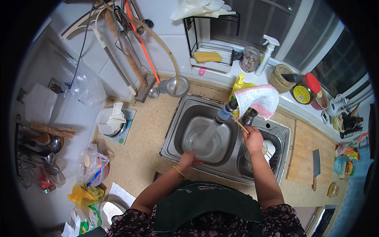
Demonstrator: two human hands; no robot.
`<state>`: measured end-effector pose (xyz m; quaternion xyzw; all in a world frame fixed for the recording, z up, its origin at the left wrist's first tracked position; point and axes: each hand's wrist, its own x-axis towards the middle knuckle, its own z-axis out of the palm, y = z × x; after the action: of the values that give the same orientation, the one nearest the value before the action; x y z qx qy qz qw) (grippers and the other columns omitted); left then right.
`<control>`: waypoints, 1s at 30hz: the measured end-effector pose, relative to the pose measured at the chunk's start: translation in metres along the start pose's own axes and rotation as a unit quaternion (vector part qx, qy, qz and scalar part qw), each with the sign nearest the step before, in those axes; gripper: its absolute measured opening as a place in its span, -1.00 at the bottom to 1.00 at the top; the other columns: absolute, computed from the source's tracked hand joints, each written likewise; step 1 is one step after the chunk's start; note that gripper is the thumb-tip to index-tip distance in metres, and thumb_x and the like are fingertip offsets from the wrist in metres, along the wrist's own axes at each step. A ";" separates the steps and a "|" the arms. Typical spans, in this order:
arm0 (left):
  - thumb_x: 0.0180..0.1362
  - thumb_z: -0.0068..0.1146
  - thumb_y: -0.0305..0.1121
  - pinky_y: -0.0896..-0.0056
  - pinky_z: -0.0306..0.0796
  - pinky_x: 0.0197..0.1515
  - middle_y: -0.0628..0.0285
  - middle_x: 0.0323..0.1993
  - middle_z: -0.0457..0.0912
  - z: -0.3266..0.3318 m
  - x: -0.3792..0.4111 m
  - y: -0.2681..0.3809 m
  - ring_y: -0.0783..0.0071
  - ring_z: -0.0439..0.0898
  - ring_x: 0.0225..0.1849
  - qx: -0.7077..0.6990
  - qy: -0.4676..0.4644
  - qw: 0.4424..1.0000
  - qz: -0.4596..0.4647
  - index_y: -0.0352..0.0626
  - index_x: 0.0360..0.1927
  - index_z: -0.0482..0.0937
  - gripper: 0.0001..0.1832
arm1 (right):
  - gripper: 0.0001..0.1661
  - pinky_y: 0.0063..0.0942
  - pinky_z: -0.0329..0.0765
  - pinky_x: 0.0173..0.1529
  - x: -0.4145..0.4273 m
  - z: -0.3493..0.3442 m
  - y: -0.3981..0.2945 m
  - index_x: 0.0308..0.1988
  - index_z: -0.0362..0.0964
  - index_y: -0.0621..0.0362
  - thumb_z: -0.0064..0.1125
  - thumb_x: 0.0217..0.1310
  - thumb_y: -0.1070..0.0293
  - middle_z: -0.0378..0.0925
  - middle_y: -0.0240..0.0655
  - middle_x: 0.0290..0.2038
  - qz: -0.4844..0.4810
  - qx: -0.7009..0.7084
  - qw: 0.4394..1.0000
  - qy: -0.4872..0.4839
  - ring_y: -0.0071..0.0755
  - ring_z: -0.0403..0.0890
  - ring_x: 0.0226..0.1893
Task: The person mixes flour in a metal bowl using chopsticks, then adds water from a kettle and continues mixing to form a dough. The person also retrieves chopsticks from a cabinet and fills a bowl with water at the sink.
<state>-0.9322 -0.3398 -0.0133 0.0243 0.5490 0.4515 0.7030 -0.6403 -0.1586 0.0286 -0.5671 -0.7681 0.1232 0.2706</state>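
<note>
Water runs from the faucet (225,114) into a clear glass bowl (217,148) in the left sink basin (182,127). At the bowl's near edge is my left hand (188,162), thumb up by the glass and fingers spread below it; whether it grips the rim cannot be told. My right hand (253,140) holds wooden chopsticks (240,125) just in front of the dark faucet handle (251,115). A white and pink cloth (256,99) drapes over the faucet. White dishes (269,148) sit in a wire drainer (275,166) over the right basin.
A cleaver (316,166) lies on a wooden cutting board (302,154) to the right. Behind the sink stand a yellow pump bottle (239,83), a spray bottle (266,56) and a stone mortar (279,78). On the left are a kitchen scale (128,118) bearing bowls and several plastic bags (88,194).
</note>
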 end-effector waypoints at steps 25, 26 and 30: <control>0.39 0.01 -0.31 0.01 0.70 -0.02 -0.06 0.23 0.51 -0.013 0.004 -0.021 -0.14 0.72 0.01 -0.001 0.007 1.000 0.002 -0.21 0.40 0.18 -0.43 | -0.80 -0.02 0.62 -0.15 -0.004 0.004 -0.001 -0.10 0.63 -0.02 0.26 0.26 0.39 0.62 -0.14 -0.19 -0.034 -0.046 0.998 -0.011 0.13 0.67 -0.22; 0.42 -0.01 -0.28 0.02 0.71 -0.04 0.02 0.24 0.51 -0.012 0.005 -0.024 -0.12 0.72 0.01 -0.003 0.022 1.000 0.012 -0.18 0.39 0.25 -0.48 | -0.79 -0.01 0.61 -0.15 -0.003 0.004 0.000 -0.08 0.62 -0.02 0.26 0.26 0.39 0.62 -0.13 -0.18 -0.042 -0.055 0.998 -0.016 0.15 0.67 -0.21; 0.44 -0.04 -0.27 0.07 0.73 -0.17 0.01 0.23 0.51 -0.014 0.012 -0.036 -0.10 0.73 -0.03 -0.025 0.053 0.998 0.015 -0.13 0.46 0.16 -0.43 | -0.75 0.03 0.61 -0.14 -0.002 0.007 0.005 -0.04 0.60 -0.03 0.23 0.26 0.41 0.62 -0.10 -0.15 -0.065 -0.080 0.993 -0.048 0.21 0.66 -0.19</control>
<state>-0.9216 -0.3594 -0.0472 -0.0097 0.5737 0.4762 0.6664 -0.6396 -0.1582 0.0201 -0.5289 -0.8230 0.0702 0.1948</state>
